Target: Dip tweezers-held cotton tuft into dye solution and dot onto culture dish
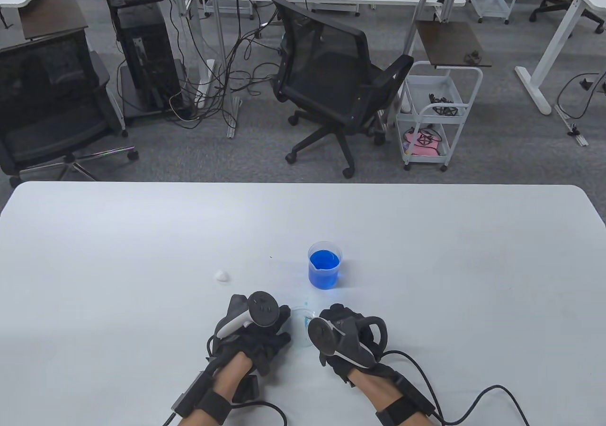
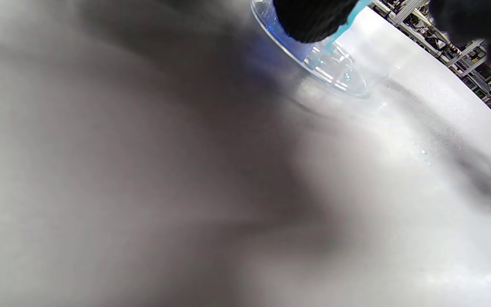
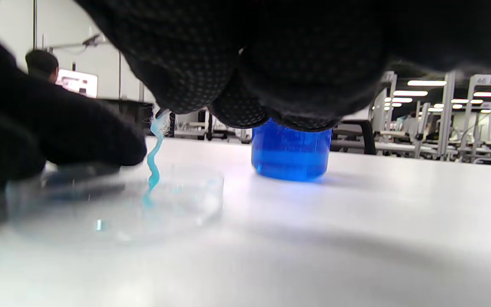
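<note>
Fingers (image 3: 194, 64) of right hand (image 1: 348, 341) pinched dyed pale-blue cotton tuft (image 3: 154, 157), dangled into clear round plastic dish (image 1: 303, 324) for dotting; tweezers unseen. Left hand (image 1: 255, 333) steadied dish, grip unclear. Blue-filled beaker (image 1: 325, 265) at one o'clock on desk (image 1: 142, 255).

One beaker of blue dye (image 1: 325, 268), one clear culture dish (image 1: 301, 324), one dyed cotton strand (image 3: 154, 153), one loose white cotton tuft (image 1: 221, 276), two gloved hands, left (image 1: 253, 333) and right (image 1: 348, 338), one white table (image 1: 142, 236)
</note>
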